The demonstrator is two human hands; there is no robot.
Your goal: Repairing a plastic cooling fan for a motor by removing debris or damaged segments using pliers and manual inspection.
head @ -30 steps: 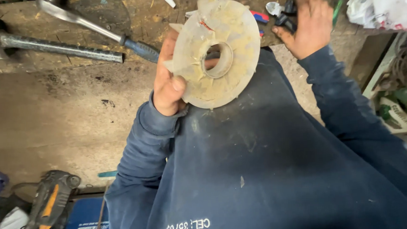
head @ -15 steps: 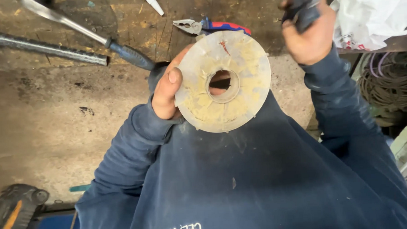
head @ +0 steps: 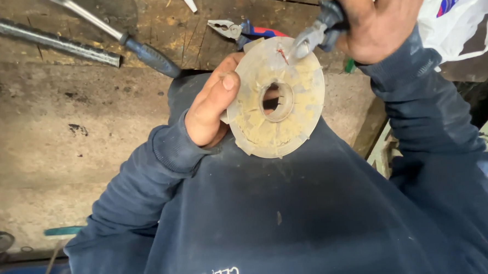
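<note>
Fan disc [head: 278, 105] is being gripped by left hand [head: 212, 108] while right hand [head: 378, 19], grasping pliers [head: 311, 38], is nipping its rim; probably needs steady bracing next.

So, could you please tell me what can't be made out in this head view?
- Pliers: handles hidden inside the right hand.
- Fan disc: left edge covered by the left hand.
- Screwdriver: tip cut off by the top edge.
- Second pliers: handles behind the disc.
</note>
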